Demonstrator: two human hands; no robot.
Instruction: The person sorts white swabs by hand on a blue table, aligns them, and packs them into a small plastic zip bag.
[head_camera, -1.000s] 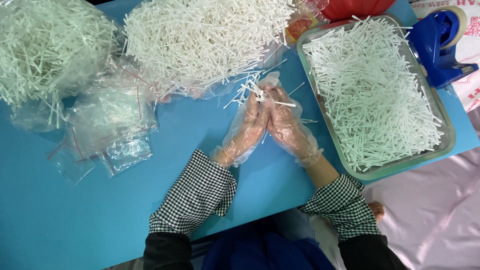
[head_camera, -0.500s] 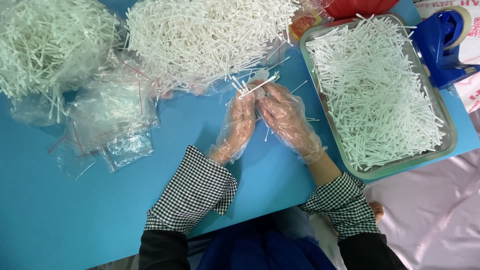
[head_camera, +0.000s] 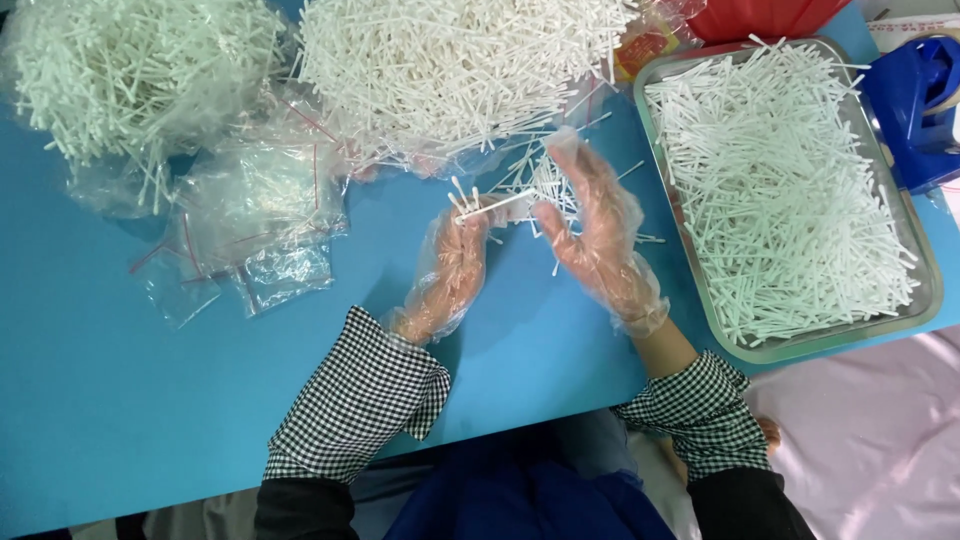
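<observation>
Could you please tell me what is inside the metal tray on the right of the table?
The metal tray holds a loose heap of thin white sticks, lying criss-cross and spilling over its top edge. The heap covers almost all of the tray's floor, so anything beneath the sticks cannot be seen.

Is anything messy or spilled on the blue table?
Yes. Some white sticks have strayed from the big pile and lie loose on the table by the right hand. The tray is heaped untidily.
</observation>
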